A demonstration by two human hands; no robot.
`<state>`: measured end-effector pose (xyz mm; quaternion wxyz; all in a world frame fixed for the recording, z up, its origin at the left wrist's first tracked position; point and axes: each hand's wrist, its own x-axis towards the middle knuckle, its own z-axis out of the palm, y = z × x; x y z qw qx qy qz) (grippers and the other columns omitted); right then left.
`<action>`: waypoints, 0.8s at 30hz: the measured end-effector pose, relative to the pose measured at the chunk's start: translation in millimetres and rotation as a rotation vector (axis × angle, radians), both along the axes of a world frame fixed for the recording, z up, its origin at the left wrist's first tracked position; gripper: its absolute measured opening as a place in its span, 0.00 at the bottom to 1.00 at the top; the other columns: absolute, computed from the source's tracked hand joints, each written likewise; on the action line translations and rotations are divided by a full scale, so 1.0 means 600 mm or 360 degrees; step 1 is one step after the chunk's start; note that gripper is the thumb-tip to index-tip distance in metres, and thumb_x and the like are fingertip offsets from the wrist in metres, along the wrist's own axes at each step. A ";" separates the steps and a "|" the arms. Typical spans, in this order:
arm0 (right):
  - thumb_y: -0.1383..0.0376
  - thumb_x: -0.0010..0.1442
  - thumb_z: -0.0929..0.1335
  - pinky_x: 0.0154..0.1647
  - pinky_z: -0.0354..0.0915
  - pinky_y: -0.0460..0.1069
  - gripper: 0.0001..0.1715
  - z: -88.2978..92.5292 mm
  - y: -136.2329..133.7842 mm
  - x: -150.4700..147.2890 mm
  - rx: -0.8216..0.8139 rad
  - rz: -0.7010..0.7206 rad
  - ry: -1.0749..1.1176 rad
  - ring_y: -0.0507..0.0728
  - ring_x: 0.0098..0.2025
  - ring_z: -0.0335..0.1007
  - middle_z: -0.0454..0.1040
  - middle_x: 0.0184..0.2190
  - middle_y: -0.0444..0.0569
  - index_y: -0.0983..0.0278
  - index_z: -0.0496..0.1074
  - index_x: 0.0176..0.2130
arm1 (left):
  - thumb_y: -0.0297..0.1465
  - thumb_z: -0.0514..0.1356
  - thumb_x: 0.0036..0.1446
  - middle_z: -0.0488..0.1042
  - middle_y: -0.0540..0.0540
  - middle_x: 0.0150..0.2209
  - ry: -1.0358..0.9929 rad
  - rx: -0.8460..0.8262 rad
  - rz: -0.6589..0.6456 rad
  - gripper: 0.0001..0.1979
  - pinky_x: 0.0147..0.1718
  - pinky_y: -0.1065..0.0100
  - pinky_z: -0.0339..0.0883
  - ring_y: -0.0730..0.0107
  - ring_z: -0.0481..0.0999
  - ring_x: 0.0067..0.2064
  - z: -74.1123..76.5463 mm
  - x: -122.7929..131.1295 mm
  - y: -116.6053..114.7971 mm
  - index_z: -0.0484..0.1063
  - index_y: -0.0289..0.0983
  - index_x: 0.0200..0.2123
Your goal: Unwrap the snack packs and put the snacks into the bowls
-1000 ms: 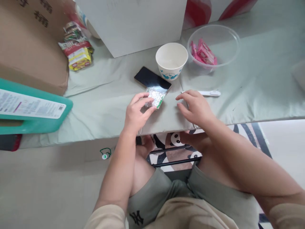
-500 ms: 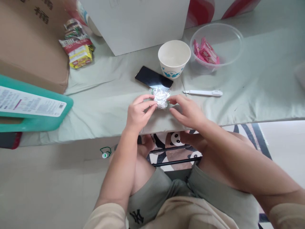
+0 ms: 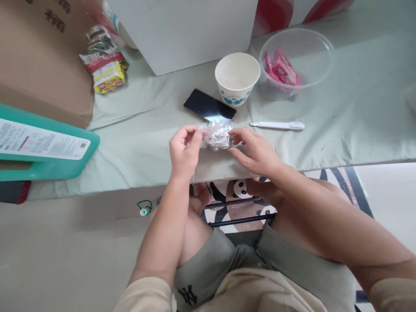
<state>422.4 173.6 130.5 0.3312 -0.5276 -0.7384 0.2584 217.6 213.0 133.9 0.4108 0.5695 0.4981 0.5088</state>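
Left hand and right hand, fingers pinched closed on opposite ends of the foil packet above the bench; packet appears unopened, nothing emptied.

A packet is sitting near the tabletop's front edge, between the left hand and right hand. A phone is lying just behind it, and a cup is standing behind that, left of a bowl.

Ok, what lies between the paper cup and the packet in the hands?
A black phone, flat on the cloth between paper cup and packet; head view.
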 end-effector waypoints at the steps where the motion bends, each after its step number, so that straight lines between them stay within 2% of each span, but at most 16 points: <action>1: 0.61 0.63 0.66 0.47 0.72 0.57 0.22 0.000 0.000 0.000 0.0001 -0.0013 0.0003 0.61 0.46 0.74 0.76 0.47 0.55 0.61 0.69 0.56 | 0.38 0.66 0.59 0.81 0.48 0.33 -0.0190 -0.0112 0.0036 0.09 0.43 0.64 0.78 0.66 0.84 0.39 0.003 0.000 0.002 0.73 0.40 0.32; 4: 0.55 0.61 0.69 0.50 0.73 0.60 0.32 -0.001 0.000 0.001 0.0056 -0.0078 -0.0001 0.64 0.51 0.72 0.71 0.54 0.57 0.60 0.65 0.61 | 0.42 0.65 0.57 0.78 0.50 0.30 -0.0707 -0.0440 0.0047 0.13 0.40 0.64 0.78 0.63 0.84 0.40 0.020 -0.003 0.006 0.66 0.42 0.30; 6: 0.52 0.59 0.71 0.56 0.71 0.62 0.37 -0.001 0.003 0.002 0.0150 -0.0100 -0.0005 0.67 0.57 0.69 0.67 0.57 0.59 0.60 0.64 0.63 | 0.43 0.64 0.58 0.75 0.51 0.28 -0.0916 -0.0612 0.0009 0.15 0.38 0.63 0.78 0.61 0.83 0.41 0.036 -0.005 0.006 0.64 0.42 0.30; 8: 0.52 0.58 0.72 0.62 0.67 0.63 0.38 0.000 0.006 0.003 0.0243 -0.0090 0.0005 0.68 0.63 0.65 0.67 0.59 0.59 0.60 0.65 0.63 | 0.43 0.63 0.59 0.71 0.52 0.24 -0.1037 -0.0753 -0.0046 0.15 0.34 0.64 0.78 0.62 0.82 0.36 0.052 -0.005 0.003 0.63 0.42 0.29; 10: 0.54 0.59 0.72 0.62 0.66 0.62 0.32 0.001 0.009 0.003 0.0244 -0.0068 0.0025 0.67 0.61 0.67 0.71 0.58 0.58 0.60 0.68 0.60 | 0.42 0.62 0.60 0.67 0.54 0.21 -0.1094 -0.0883 -0.0112 0.15 0.30 0.67 0.76 0.67 0.79 0.30 0.063 -0.004 0.001 0.63 0.41 0.28; 13: 0.59 0.63 0.68 0.49 0.69 0.55 0.14 0.003 0.011 0.001 0.0033 -0.0047 0.0025 0.60 0.44 0.75 0.79 0.41 0.51 0.60 0.74 0.47 | 0.41 0.62 0.61 0.61 0.55 0.19 -0.1080 -0.0993 -0.0146 0.16 0.26 0.71 0.73 0.73 0.72 0.24 0.066 -0.006 0.004 0.62 0.41 0.27; 15: 0.61 0.64 0.66 0.40 0.67 0.51 0.09 0.006 0.011 -0.002 -0.0102 -0.0044 0.0010 0.56 0.33 0.71 0.77 0.31 0.47 0.61 0.75 0.40 | 0.41 0.62 0.61 0.57 0.56 0.18 -0.0999 -0.1022 -0.0112 0.17 0.24 0.72 0.70 0.75 0.66 0.21 0.060 -0.011 0.010 0.60 0.41 0.26; 18: 0.62 0.62 0.65 0.36 0.63 0.50 0.07 0.013 0.009 -0.008 -0.0144 -0.0056 0.0012 0.55 0.30 0.67 0.75 0.28 0.47 0.61 0.72 0.34 | 0.43 0.61 0.60 0.53 0.55 0.18 -0.0800 -0.1000 -0.0085 0.18 0.23 0.69 0.67 0.74 0.61 0.20 0.044 -0.026 0.020 0.60 0.41 0.25; 20: 0.63 0.60 0.64 0.34 0.62 0.50 0.06 0.020 0.008 -0.009 -0.0132 -0.0112 0.0052 0.55 0.29 0.66 0.74 0.27 0.47 0.61 0.70 0.32 | 0.47 0.61 0.59 0.51 0.55 0.19 -0.0657 -0.0894 -0.0051 0.19 0.23 0.67 0.65 0.72 0.59 0.20 0.032 -0.039 0.027 0.60 0.42 0.26; 22: 0.64 0.57 0.64 0.32 0.61 0.50 0.04 0.025 0.008 -0.002 -0.0120 -0.0223 0.0090 0.55 0.28 0.65 0.73 0.26 0.46 0.60 0.67 0.30 | 0.51 0.61 0.56 0.49 0.55 0.20 -0.0528 -0.0762 0.0058 0.22 0.23 0.66 0.62 0.72 0.57 0.21 0.020 -0.053 0.034 0.58 0.43 0.26; 24: 0.66 0.54 0.65 0.31 0.60 0.50 0.04 0.029 0.006 0.017 -0.0099 -0.0375 0.0039 0.55 0.27 0.63 0.70 0.24 0.45 0.59 0.64 0.27 | 0.50 0.63 0.54 0.48 0.56 0.21 -0.0441 -0.0671 0.0227 0.23 0.23 0.67 0.59 0.74 0.55 0.20 0.011 -0.067 0.040 0.55 0.43 0.27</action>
